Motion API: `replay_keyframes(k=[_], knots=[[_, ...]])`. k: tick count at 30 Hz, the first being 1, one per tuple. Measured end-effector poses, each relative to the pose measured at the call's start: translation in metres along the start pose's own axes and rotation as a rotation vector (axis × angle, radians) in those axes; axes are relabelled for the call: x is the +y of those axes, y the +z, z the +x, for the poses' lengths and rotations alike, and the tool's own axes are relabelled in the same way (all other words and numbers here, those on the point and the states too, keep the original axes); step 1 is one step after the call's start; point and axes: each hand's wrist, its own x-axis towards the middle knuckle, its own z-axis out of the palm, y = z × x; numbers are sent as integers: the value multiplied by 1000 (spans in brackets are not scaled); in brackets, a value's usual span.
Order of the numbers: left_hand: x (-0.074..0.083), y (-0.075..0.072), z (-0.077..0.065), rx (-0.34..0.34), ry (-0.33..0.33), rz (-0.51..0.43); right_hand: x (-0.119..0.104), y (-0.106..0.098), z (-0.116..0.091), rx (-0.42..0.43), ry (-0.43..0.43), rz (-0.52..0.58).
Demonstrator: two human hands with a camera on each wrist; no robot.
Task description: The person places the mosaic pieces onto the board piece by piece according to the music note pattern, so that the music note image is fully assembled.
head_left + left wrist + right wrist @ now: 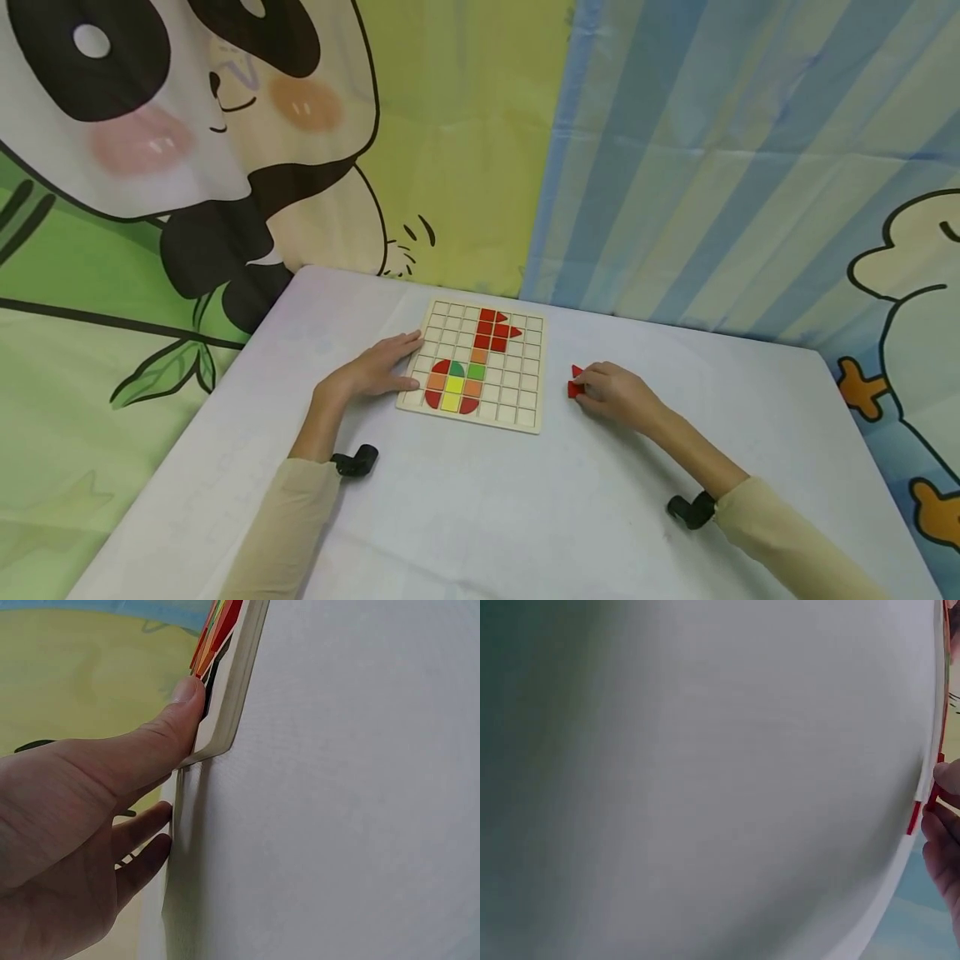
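Note:
A wooden grid board (517, 397) lies on the table, with coloured pieces set in its squares. Red squares and triangles (491, 329) fill its upper part; orange, green, yellow and rounded red pieces fill the lower left. My left hand (378, 367) rests against the board's left side with fingers extended. Its thumb (169, 731) lies over the board's corner in the left wrist view. To the right of the board, my right hand (618, 396) pinches a small red piece (933, 796) between thumb and fingertips. Another red piece (913, 817) shows right beside those fingertips.
A white cloth covers the table (450, 517). Behind it hangs a printed curtain (465, 150) with a panda, stripes and a bird. Black wrist cameras sit on the left wrist (356, 461) and the right wrist (692, 510).

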Motion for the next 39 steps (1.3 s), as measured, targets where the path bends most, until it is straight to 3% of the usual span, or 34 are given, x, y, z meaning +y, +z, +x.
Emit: replay_keyframes(k=[7,14,22,28,32,39], knots=[[0,0,-1,7,9,-7,-9,-11,38,6,-15,109],[1,2,-1,4,3,-12,-17,-7,72,-16,-58,141],[1,0,-1,9,4,-8,-23,-5,92,-37,-66,137],[1,0,-1,-2,8,1,-26,4,107,-122,-44,135],[1,0,-2,-3,10,0,-27,10,117,-173,-43,77],[2,0,-2,-2,3,-1,-27,13,124,-211,-27,60]])
